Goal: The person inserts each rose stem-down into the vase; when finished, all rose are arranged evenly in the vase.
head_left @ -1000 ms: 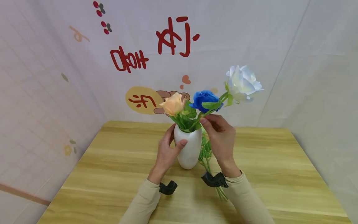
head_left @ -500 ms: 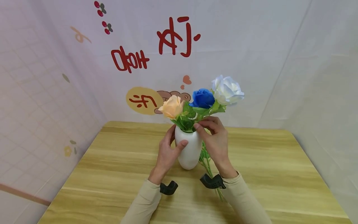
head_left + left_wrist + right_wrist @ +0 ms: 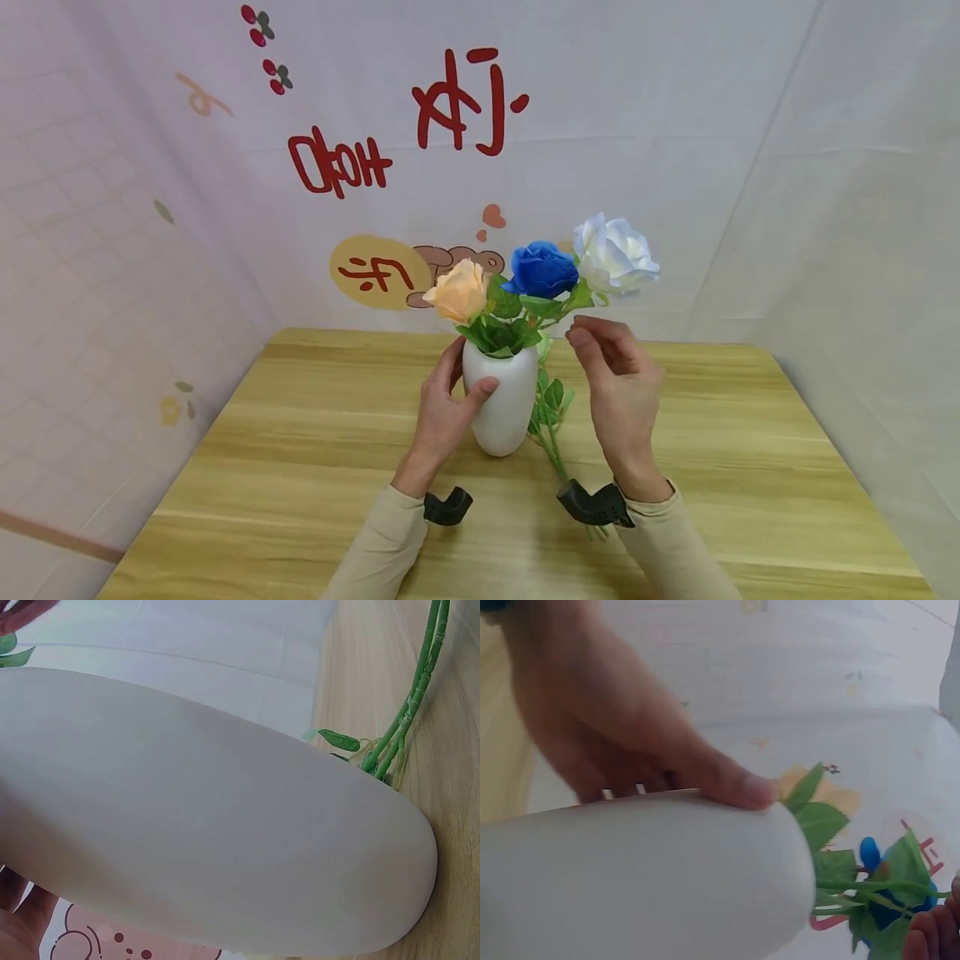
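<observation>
Your vase point(image 3: 506, 410): smooth, white, rounded, standing on worktop point(image 3: 322, 433), gripped round side by your left hand point(image 3: 445, 410). In its mouth, three roses with green leaves: peach rose point(image 3: 459, 292) at left, blue rose point(image 3: 543, 271) in middle, white rose point(image 3: 615, 257) leaning out right. Your right hand point(image 3: 626, 392) just below white bloom, fingers loosely bent. More leafy stems point(image 3: 553, 395) lie on worktop at vase's right, partly hidden from you.
</observation>
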{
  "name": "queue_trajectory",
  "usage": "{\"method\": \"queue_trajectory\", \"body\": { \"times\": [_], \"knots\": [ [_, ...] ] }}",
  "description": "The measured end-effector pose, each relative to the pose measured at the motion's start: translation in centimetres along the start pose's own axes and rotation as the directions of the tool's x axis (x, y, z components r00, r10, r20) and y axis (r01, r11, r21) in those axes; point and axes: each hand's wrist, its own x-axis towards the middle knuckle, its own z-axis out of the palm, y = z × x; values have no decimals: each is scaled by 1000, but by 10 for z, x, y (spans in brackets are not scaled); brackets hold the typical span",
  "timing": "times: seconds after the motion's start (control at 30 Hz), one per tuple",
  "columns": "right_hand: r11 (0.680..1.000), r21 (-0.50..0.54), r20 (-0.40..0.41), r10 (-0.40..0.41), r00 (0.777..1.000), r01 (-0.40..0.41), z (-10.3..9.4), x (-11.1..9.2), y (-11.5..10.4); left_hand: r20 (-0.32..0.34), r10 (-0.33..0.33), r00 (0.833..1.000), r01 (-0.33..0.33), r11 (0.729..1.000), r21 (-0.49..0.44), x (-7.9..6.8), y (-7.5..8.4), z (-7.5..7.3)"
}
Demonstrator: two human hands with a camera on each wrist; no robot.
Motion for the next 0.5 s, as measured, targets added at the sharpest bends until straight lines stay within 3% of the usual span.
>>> {"method": "queue_trajectory", "body": {
  "times": [0.3, 0.5],
  "knots": [
    [998, -23, -3, 64, 998, -64, 13, 24, -14, 23, -38, 999, 39, 999, -4, 2, 7, -2],
    [999, -20, -8, 42, 999, -42, 17, 28, -7, 34, -50, 998, 50, 999, -10, -3, 37, -5]
  ]
}}
